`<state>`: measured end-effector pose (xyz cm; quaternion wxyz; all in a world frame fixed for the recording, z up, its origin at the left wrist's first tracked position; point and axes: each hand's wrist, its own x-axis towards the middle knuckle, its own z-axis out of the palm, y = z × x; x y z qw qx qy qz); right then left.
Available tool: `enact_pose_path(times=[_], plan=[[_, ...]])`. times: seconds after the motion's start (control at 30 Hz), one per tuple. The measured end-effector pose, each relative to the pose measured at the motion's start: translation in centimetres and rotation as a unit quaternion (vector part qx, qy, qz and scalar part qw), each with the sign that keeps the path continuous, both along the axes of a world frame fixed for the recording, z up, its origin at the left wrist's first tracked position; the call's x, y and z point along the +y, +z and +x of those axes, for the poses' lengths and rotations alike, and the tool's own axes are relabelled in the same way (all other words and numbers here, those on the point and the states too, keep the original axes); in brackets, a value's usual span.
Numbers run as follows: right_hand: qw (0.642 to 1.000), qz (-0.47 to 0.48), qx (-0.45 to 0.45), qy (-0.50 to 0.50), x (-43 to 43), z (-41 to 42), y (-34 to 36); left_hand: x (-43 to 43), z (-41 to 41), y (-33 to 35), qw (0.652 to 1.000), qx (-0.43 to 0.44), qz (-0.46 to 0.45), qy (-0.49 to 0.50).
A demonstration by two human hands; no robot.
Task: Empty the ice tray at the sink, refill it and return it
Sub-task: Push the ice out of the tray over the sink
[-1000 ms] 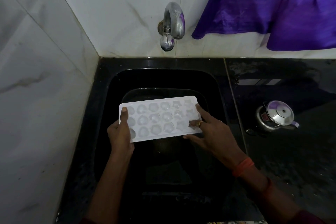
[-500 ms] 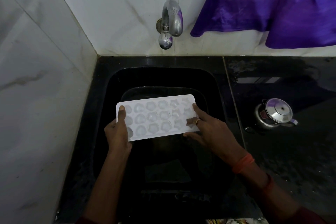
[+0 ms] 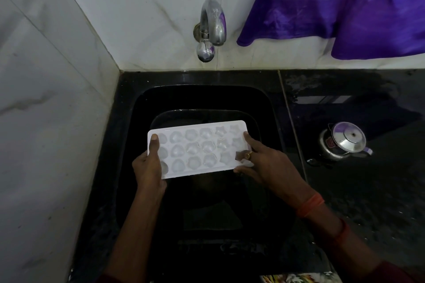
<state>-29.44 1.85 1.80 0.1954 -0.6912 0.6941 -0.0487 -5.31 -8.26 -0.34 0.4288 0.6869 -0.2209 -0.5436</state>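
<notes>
A white ice tray (image 3: 197, 148) with rows of shaped cells is held level over the black sink (image 3: 202, 99), open side up. My left hand (image 3: 148, 167) grips its left end, thumb lying on top. My right hand (image 3: 264, 163) holds the right end, fingers spread over the corner cells, a ring on one finger. The cells look pale and glossy; I cannot tell whether they hold ice or water. The chrome tap (image 3: 210, 27) sticks out of the back wall above the sink, with no water running from it.
White tiled walls close the left side and back. A black counter (image 3: 368, 190) runs to the right, with a small steel lidded pot (image 3: 345, 141) on it. Purple cloth (image 3: 345, 2) hangs at the upper right.
The tray and both hands keep the same grip and have barely shifted in the view, a little to the left and up; the view itself shifted slightly.
</notes>
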Motion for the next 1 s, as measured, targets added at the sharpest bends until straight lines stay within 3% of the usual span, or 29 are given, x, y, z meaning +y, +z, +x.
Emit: enact_pose_path(times=[0.67, 1.0], plan=[[0.996, -0.041, -0.074, -0.032, 0.78, -0.16, -0.16, -0.31, 0.39, -0.77, 1.0, 0.007, -0.002, -0.013], [0.999, -0.033, -0.034, -0.022, 0.75, -0.29, -0.11, -0.37, 0.18, -0.54, 1.0, 0.005, -0.007, -0.013]])
